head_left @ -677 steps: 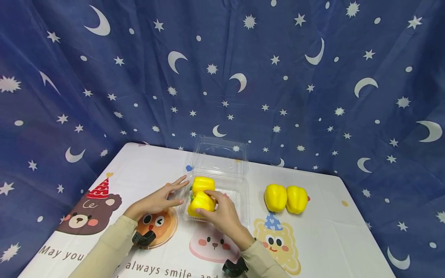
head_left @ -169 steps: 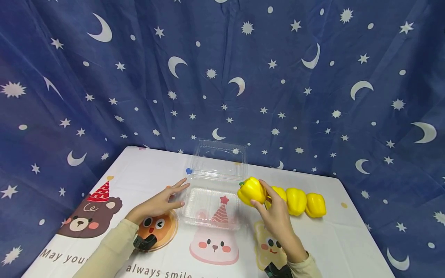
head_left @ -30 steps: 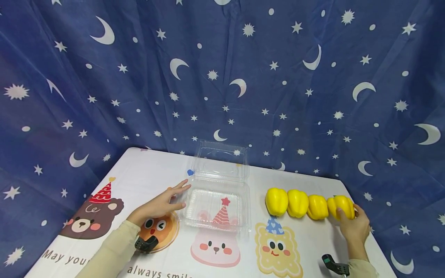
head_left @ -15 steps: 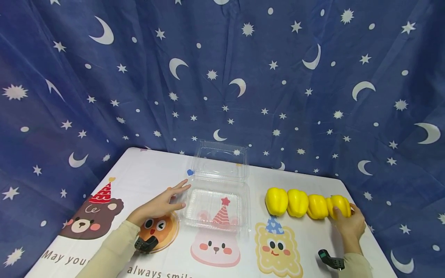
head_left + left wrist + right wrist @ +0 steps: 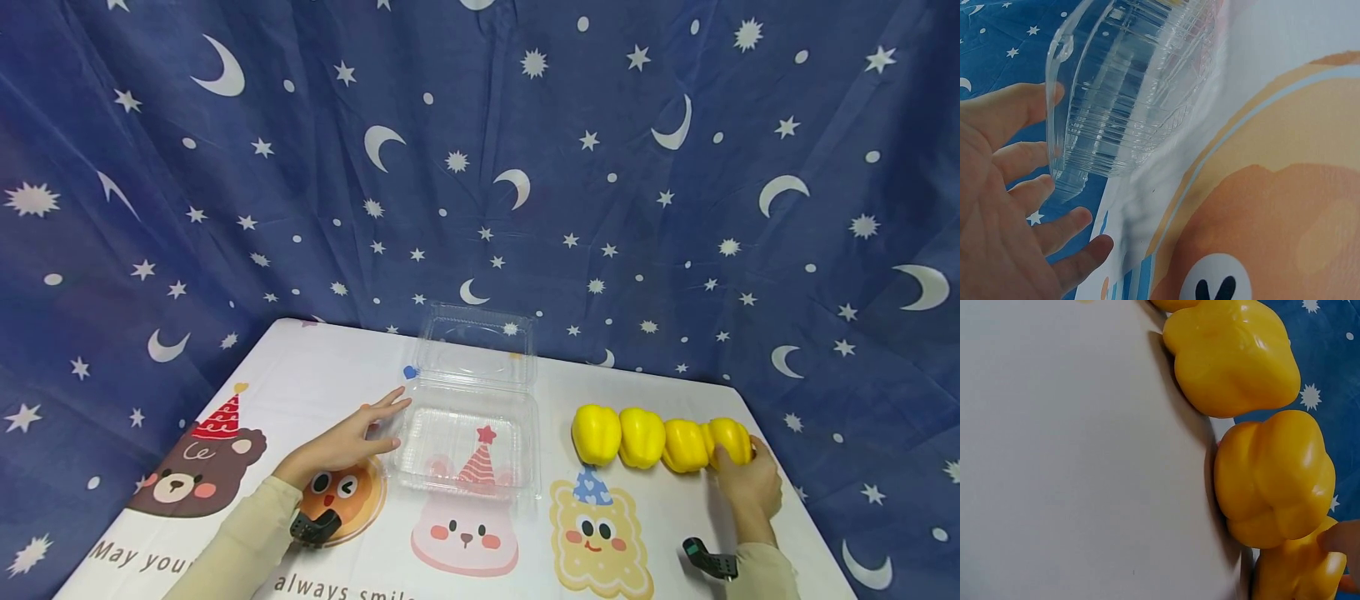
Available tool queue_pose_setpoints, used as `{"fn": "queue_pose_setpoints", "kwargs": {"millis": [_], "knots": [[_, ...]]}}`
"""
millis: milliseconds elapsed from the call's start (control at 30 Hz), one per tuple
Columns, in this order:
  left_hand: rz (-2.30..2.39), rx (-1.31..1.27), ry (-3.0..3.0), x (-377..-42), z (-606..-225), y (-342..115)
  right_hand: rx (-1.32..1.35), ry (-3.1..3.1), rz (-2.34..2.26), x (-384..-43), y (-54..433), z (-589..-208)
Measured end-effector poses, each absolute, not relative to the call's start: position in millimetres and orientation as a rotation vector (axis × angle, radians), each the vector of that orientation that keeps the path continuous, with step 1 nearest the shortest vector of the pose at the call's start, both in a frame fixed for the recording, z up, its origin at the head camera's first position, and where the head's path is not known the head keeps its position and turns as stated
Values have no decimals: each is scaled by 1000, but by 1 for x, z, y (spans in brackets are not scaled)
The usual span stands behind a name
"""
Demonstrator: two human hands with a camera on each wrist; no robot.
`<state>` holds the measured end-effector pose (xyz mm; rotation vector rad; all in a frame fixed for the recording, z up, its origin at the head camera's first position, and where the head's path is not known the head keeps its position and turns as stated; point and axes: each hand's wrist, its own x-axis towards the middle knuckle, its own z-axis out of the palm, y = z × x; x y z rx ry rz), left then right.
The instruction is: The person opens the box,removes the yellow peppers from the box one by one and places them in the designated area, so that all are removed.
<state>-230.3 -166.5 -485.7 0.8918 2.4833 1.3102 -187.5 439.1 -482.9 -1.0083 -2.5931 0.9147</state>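
My right hand point(image 5: 750, 483) grips the yellow bell pepper point(image 5: 731, 439) at the right end of a row, thumb on its near side. That pepper touches its neighbour, another yellow bell pepper point(image 5: 686, 446). Further left in the row stand two more yellow bell peppers point(image 5: 641, 437). In the right wrist view the held pepper point(image 5: 1300, 572) is partly cut off, with fingertips point(image 5: 1342, 540) on it. My left hand point(image 5: 345, 437) has its fingers spread beside a clear plastic clamshell container point(image 5: 525, 442). In the left wrist view, fingertips touch the container's rim point(image 5: 1054, 125).
The container's lid point(image 5: 476, 342) stands hinged up at the back, and its base holds nothing. A white printed tablecloth point(image 5: 337, 350) covers the table. Behind hangs a blue curtain point(image 5: 570, 167) with moons and stars.
The peppers that were in the container now stand in the row at right. Within the last second my right hand has slid the end pepper left against its neighbour. My left hand has stayed put.
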Motion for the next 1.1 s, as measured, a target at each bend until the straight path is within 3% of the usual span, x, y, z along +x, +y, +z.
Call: {"fn": "queue_pose_setpoints", "kwargs": {"millis": [1100], "knots": [[1306,885,2491,-229,-485,-166,-900,-2670,829,-174,432,-475]]}}
